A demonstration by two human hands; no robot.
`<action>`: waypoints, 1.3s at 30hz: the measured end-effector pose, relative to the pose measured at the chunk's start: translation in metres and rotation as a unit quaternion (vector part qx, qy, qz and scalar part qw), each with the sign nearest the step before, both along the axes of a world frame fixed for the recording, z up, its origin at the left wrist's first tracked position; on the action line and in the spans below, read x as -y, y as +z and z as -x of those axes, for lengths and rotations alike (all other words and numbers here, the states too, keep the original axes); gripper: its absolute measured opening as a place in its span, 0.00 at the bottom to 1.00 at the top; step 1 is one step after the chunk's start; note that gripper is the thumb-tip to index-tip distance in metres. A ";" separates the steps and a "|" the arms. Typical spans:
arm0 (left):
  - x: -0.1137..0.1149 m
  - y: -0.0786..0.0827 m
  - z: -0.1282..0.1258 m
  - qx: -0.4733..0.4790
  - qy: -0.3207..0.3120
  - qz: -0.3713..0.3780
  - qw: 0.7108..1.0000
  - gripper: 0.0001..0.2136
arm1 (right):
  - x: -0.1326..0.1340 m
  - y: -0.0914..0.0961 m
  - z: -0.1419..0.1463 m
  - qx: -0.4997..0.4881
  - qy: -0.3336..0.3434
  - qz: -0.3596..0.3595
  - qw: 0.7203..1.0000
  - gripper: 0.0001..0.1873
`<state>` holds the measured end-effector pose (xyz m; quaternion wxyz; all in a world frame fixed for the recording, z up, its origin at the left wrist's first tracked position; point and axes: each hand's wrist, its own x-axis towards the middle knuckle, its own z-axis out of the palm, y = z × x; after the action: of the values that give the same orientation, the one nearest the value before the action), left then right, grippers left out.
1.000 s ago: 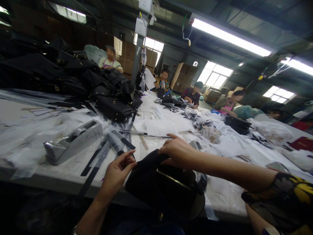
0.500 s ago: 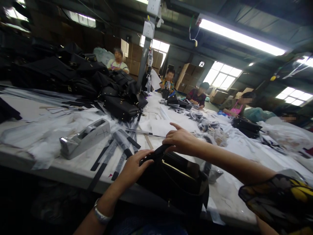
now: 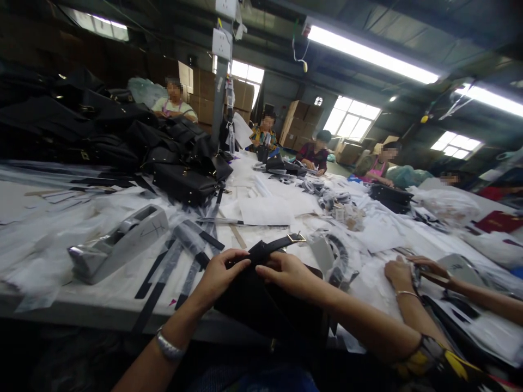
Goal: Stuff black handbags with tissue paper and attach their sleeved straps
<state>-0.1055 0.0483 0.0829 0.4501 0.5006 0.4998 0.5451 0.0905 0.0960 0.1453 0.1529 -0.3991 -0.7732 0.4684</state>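
Note:
A black handbag [image 3: 265, 310] stands at the near edge of the white table [image 3: 102, 283], right in front of me. My left hand [image 3: 223, 269] and my right hand [image 3: 286, 272] are both closed on its black strap [image 3: 272, 247], which ends in a gold buckle [image 3: 296, 237] pointing away to the right. The hands sit side by side on top of the bag, a silver bracelet on my left wrist.
A grey tape dispenser [image 3: 118, 242] lies to the left, with loose black straps [image 3: 180, 256] beside it. Piled black bags [image 3: 122, 136] fill the far left. A co-worker's hands [image 3: 408, 272] work at my right. Several people sit along the far side among papers and plastic.
My right hand drew back from pointing and closed on the strap next to my left hand. The strap with its buckle has come up into view. A co-worker's hands appeared on the right.

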 end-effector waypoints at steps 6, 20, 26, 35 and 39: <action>0.011 0.013 -0.005 0.095 0.064 0.007 0.993 0.18 | -0.018 0.034 0.018 -0.113 0.128 -0.038 0.985 0.21; 0.042 0.001 -0.046 0.111 0.069 0.005 0.991 0.12 | 0.015 0.020 -0.022 0.001 0.045 -0.095 0.994 0.14; 0.036 -0.008 -0.046 0.030 0.080 -0.012 0.996 0.11 | 0.021 0.001 -0.023 -0.009 -0.032 -0.114 0.993 0.17; 0.038 0.001 -0.031 0.001 0.009 0.006 1.000 0.11 | 0.021 -0.011 -0.027 -0.004 -0.046 -0.101 0.994 0.17; 0.038 -0.001 -0.038 0.055 0.012 0.020 0.998 0.12 | 0.024 -0.013 -0.029 -0.008 -0.064 -0.101 0.993 0.16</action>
<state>-0.0673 0.0104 0.0823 0.4803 0.4548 0.4913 0.5666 0.1191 0.0720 0.1320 0.2287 -0.4266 -0.7882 0.3802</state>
